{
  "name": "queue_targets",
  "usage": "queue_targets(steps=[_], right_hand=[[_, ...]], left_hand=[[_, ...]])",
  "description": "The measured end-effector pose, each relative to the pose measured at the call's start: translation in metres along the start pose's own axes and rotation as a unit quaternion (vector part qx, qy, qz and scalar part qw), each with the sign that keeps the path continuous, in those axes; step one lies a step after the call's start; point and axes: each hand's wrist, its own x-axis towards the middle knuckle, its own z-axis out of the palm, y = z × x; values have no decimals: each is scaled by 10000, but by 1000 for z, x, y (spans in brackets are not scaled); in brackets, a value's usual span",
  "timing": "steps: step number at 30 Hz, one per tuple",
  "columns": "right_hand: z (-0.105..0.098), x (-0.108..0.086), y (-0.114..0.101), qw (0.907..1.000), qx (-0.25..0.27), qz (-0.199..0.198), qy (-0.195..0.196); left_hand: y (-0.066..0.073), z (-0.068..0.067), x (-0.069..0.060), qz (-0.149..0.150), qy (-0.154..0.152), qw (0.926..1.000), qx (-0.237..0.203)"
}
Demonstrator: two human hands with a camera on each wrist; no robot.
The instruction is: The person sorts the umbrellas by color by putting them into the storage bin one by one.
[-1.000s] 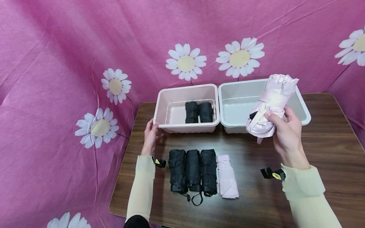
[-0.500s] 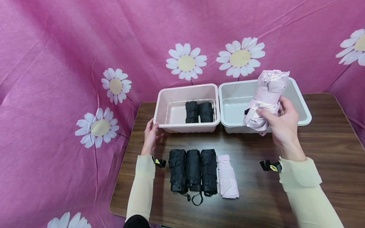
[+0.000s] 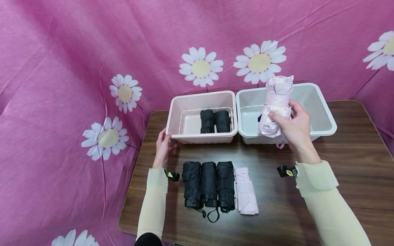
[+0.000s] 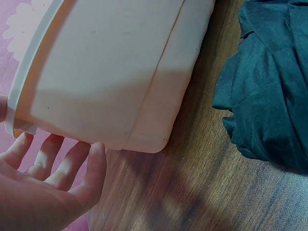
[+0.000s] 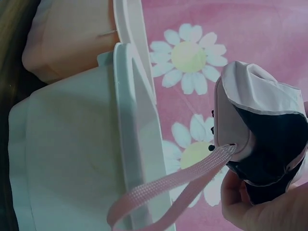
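Observation:
My right hand (image 3: 298,128) grips a folded pale pink umbrella (image 3: 278,102), held upright above the light grey bin (image 3: 320,133). In the right wrist view, the umbrella's handle end (image 5: 233,115) shows, and a pink wrist strap (image 5: 168,185) loops down from it. My left hand (image 3: 162,148) holds the near left corner of the pale pink bin (image 3: 200,139). The left wrist view has its thumb at the rim and the fingers (image 4: 67,166) against the outer wall. Two black folded umbrellas (image 3: 214,121) lie inside that bin.
On the wooden table (image 3: 277,212), a row holds three black folded umbrellas (image 3: 208,184) and a flat pink folded umbrella (image 3: 245,191). Both bins stand side by side at the back, against a pink flowered cloth (image 3: 154,51).
My right hand has carried the pink umbrella to the left over the grey bin, and the umbrella has turned more upright. The left hand stays at the pink bin's corner.

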Motion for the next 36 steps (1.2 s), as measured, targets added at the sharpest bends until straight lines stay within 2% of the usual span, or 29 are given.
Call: queue_targets(steps=[7,11,20,24,28,31,36], right_hand=[[5,9,5,9998,-87,44,-186],[7,14,6,9989,-303,122,-335],[15,21,10,9975,-494,134,-495],[18,22,11,9970,-520,126,-565],[20,24,13,9966,-483,127,-648],[21,25,15,9966,-431,140,-689],[23,27,16,9968,-382,187,-679]], left_hand=[[-1,-1,1,56,4,10000,25],[-1,-2,1,24,7,10000,31],[0,-4,4,-73,-171,9998,-22],[11,1,-5,-62,-205,9998,-4],[8,1,-4,-91,-85,9999,19],[-1,-2,4,-113,40,9999,-12],[-2,-1,5,-58,107,9999,-30]])
